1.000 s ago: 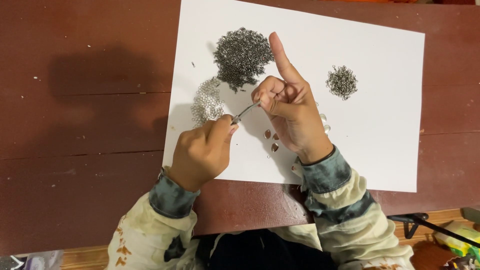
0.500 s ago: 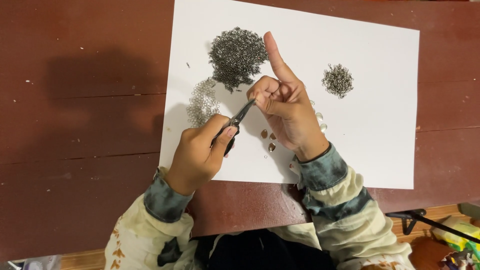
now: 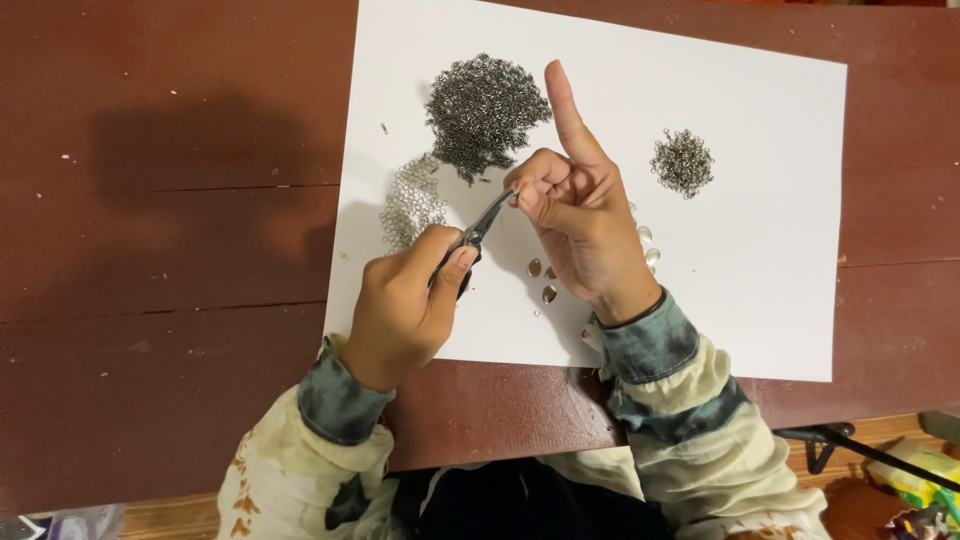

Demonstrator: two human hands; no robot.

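At the bottom of the frame two patterned sleeves with dark teal cuffs rise from the lower edge over a dark red wooden table (image 3: 170, 250).

Just above them, left of centre, the left hand (image 3: 405, 305) is wrapped closed around the dark handles of a small pair of pliers (image 3: 478, 230), whose slim nose slants up and right.

At centre, the right hand (image 3: 580, 225) has its thumb and curled fingers pinched together where the plier tip meets them, while the index finger stands straight up. What is pinched there is too small to make out; judging from the heaps around, it is probably one small metal ring.

The step in hand looks like opening or closing a ring between pliers and fingertips. The next move would call for a steady twist of the pliers against a firm pinch, since so small a piece could slip out.

A few small teardrop-shaped metal pieces (image 3: 541, 280) lie on the white sheet of paper (image 3: 760, 300) between and beside the hands.

Farther up, a pale patch of linked rings (image 3: 412, 200) lies left of the pliers, a large dark heap of loose rings (image 3: 485, 110) sits at upper centre, and a smaller heap of rings (image 3: 682, 162) lies well apart at upper right.
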